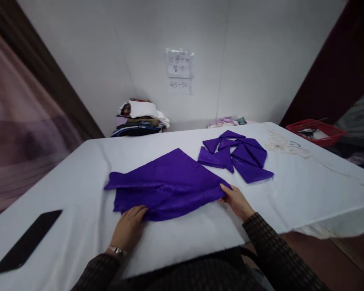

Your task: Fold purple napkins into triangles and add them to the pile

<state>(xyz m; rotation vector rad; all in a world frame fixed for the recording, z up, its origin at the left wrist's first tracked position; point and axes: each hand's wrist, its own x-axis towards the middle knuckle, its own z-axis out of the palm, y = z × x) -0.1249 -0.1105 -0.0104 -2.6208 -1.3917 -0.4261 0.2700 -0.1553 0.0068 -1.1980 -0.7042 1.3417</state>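
Observation:
A purple cloth point(170, 173) lies partly folded on the white-covered table, its top corner pointing toward the wall and its left side rumpled. My right hand point(235, 200) pinches the cloth's right corner between thumb and fingers, slightly raised off the table. At the cloth's lower left edge rests my left hand point(130, 224), fingers together against the fabric; its fingertips and thumb are partly hidden, so its grip does not show clearly. Behind the right hand sits a group of purple folded cloths point(245, 155), mostly triangles, overlapping one another.
A black phone-like slab point(27, 242) lies at the front left of the white tablecloth point(87, 169). Stacked clothes point(139, 117) stand by the wall, with a smaller fabric pile point(224, 122) farther right. A red basket point(327, 141) sits at the right edge. A paper sign point(179, 66) hangs on the wall.

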